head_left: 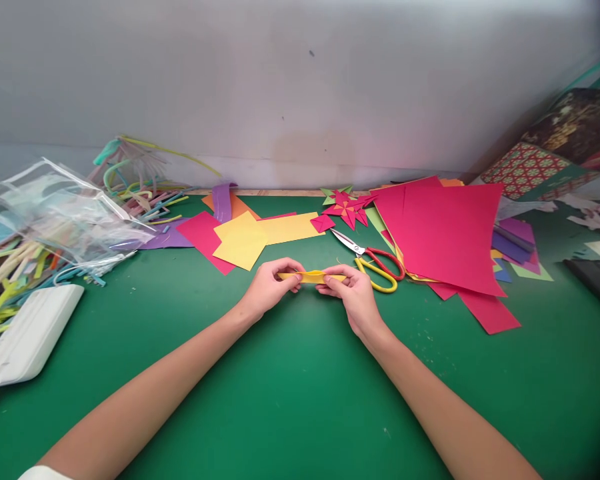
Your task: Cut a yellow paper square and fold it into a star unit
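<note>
A narrow folded piece of yellow paper (312, 276) is held level between my two hands over the green table (300, 373). My left hand (271, 288) pinches its left end between thumb and fingers. At the other end, my right hand (353, 293) pinches it the same way. The paper bulges slightly open in the middle. Just beyond my right hand lie scissors (380, 263) with one red and one yellow handle. Behind my hands, a yellow sheet (241, 240) and a yellow strip (295, 229) lie flat near a small red folded square (323, 223).
Red and green paper stars (347, 208) lie near the wall. Large red sheets (445, 233) are stacked at right. At left are clear plastic bags (70, 207), scattered colored strips (3, 287) and a white device (33, 333). A black object (595, 283) lies far right.
</note>
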{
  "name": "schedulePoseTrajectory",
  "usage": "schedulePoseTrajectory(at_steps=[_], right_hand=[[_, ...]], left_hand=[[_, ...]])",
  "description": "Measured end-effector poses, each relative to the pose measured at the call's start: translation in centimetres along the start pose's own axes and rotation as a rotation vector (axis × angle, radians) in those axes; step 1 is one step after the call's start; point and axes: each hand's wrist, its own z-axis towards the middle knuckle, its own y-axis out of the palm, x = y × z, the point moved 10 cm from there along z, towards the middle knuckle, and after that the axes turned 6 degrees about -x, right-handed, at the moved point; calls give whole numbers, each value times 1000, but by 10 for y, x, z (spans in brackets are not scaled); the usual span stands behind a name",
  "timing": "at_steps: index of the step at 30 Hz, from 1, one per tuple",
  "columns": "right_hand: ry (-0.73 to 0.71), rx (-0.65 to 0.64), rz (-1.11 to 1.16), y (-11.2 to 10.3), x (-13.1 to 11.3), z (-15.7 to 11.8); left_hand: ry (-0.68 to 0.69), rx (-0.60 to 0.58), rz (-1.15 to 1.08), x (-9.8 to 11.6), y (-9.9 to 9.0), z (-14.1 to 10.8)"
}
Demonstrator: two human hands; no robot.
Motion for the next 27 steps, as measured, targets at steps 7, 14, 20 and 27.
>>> schedulePoseTrajectory(at_steps=[7,14,20,27], right_hand=[[21,19,3,-3,3,0],[13,26,6,-4,3,1],[14,40,9,-5,2,0],[18,39,17,-4,3,0]], left_hand=[[4,-7,28,-6,0,1],[12,-29,31,-2,0,1],[3,-31,58,3,-1,2],[18,-10,62,3,-3,1]])
